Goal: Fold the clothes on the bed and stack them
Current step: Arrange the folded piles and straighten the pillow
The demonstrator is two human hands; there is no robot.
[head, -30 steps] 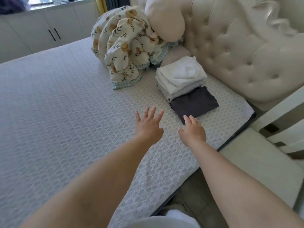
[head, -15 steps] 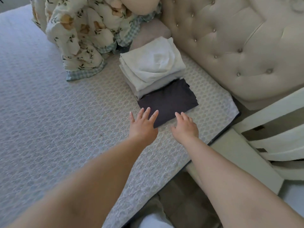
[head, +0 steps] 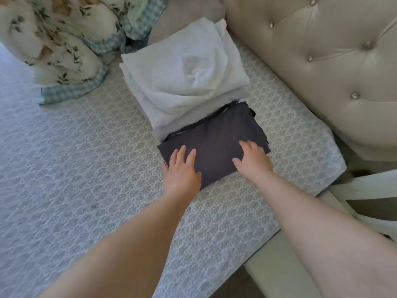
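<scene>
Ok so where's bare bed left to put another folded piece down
Free: the wide bedspread left of the dark folded garment, below the floral quilt. Crowded: between the white folded stack and the tufted headboard.

Bedroom in a home. Bed (head: 86, 168) covered with a pale grey-blue quilted spread in a lattice pattern. Cream tufted headboard (head: 311, 61) with crystal-like buttons, directly against the bed's far right end. Bunched floral quilt (head: 60, 39) with checked blue trim on the bed, upper left. Folded pale clothes (head: 182, 72) stacked on the bed beside the headboard. White-painted furniture (head: 365, 186) just off the bed's right edge.
</scene>
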